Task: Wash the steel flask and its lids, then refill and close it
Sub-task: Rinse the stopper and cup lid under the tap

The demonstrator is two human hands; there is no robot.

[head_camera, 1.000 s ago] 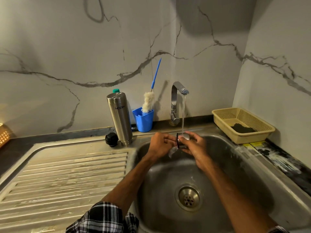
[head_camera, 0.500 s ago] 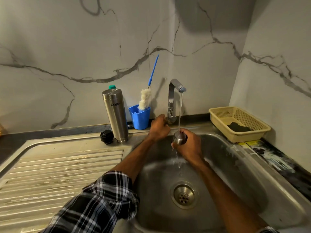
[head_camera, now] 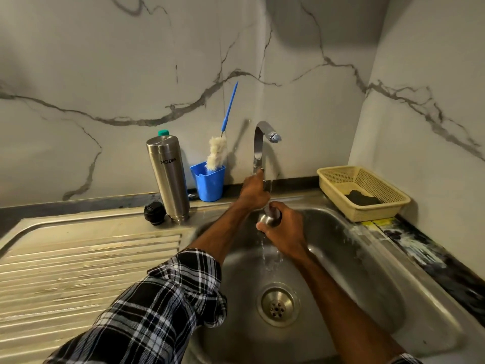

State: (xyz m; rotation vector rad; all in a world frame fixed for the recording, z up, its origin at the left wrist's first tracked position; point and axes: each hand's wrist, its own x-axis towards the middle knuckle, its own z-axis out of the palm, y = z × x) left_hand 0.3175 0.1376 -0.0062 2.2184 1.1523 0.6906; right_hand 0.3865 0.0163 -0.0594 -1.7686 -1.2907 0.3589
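A plaid sleeve (head_camera: 162, 306) covers the left forearm nearest the camera; beyond it lies the drain (head_camera: 278, 306) in the sink (head_camera: 367, 271); above the basin the right hand (head_camera: 286, 232) grips a steel cap (head_camera: 269, 218), water falling below it; just behind, the left hand (head_camera: 253, 193) curls round the foot of the tap (head_camera: 258, 143); to the left, on the drainboard, the flask (head_camera: 168, 177) stands inverted with a black lid (head_camera: 154, 213) beside it; further back, a cup (head_camera: 208, 182) holds a brush (head_camera: 216, 153); a basket (head_camera: 378, 212) sits at the right.
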